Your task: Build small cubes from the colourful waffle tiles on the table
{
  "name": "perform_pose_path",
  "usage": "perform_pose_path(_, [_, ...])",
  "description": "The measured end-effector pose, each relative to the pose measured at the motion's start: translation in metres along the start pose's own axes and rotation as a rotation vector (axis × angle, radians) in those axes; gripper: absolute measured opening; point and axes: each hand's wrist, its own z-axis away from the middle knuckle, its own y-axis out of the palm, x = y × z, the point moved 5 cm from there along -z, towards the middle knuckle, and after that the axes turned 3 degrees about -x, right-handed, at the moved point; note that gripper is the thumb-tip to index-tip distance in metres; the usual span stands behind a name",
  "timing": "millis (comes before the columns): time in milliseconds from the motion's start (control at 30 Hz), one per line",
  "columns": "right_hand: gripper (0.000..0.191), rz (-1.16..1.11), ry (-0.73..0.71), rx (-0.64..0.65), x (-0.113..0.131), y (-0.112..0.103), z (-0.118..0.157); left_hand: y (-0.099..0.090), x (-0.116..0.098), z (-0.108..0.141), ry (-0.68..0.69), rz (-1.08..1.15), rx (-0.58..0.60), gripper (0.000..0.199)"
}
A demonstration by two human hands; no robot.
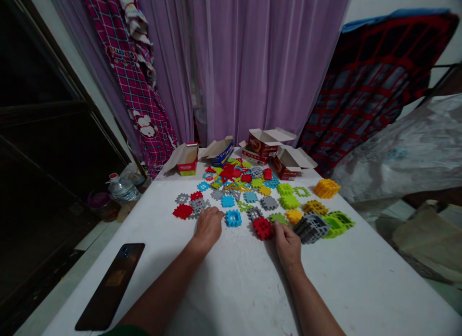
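Observation:
My left hand (pixel 210 225) rests palm down on the table, its fingers curled together beside a grey interlocking plastic tile (pixel 198 205). What its fingertips hold, if anything, is hidden. A blue hollow block (pixel 233 218) stands just to its right. Farther right, my right hand (pixel 288 244) is closed, thumb against fingers, at the near edge of a green tile (pixel 277 218); whether it grips that tile is unclear. Close by on its left sits a red block (pixel 263 228), and on its right a stack of grey tiles (pixel 312 228). Red tiles (pixel 182 211) lie left of my left hand.
A loose pile of coloured tiles (pixel 231 172) covers the table's far middle. Behind it stand opened boxes, including a blue one (pixel 222 154) and a red one (pixel 187 160). Green frames (pixel 339 224) and yellow stacks (pixel 327 188) are at right. A phone (pixel 111 285) lies front left.

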Motion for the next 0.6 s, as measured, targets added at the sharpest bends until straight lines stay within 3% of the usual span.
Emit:
perform_pose_path(100, [0.052,0.002,0.007,-0.019,0.001,0.0,0.0,-0.012,0.017,-0.012,-0.014,-0.01,-0.044,0.04])
perform_pose_path(200, [0.052,0.006,0.016,-0.037,0.001,0.001,0.001,-0.03,0.047,-0.036,-0.069,-0.052,-0.09,0.036])
perform_pose_path(333, [0.052,0.002,0.012,-0.026,-0.003,0.002,0.002,-0.044,0.092,-0.076,-0.197,-0.14,-0.025,0.036])
perform_pose_path(433, [0.053,-0.018,0.007,-0.031,-0.008,0.003,0.002,-0.042,0.111,-0.101,-0.245,-0.143,0.069,0.036])
perform_pose_path(600, [0.054,-0.017,0.011,-0.044,-0.015,0.003,0.003,-0.029,0.113,-0.126,-0.26,-0.129,0.145,0.033])
